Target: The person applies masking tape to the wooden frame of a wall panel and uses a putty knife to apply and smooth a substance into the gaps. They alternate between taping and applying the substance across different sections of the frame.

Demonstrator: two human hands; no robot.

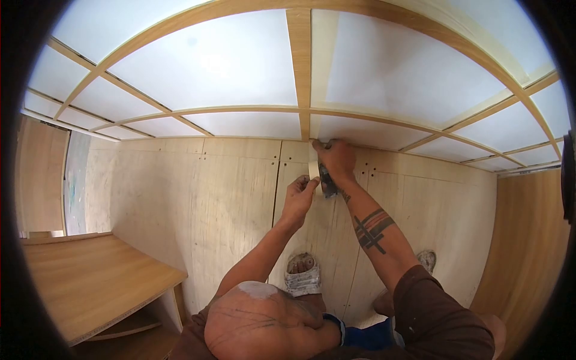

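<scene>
My left hand is closed, its thumb and fingers pinching the lower end of a pale tape-like strip. Just to the right, my right hand bends around a dark object whose kind I cannot make out. Its fingertips reach the bottom of the wooden upright, where the grid frame meets the floor. Both hands are close together, low down against the frame, and the strip runs between them.
A wooden grid frame with white panels stretches across the front. Underfoot are plywood boards with seams and screw holes. A wooden cabinet stands at the left, a wooden panel at the right. My sandalled foot is behind the hands.
</scene>
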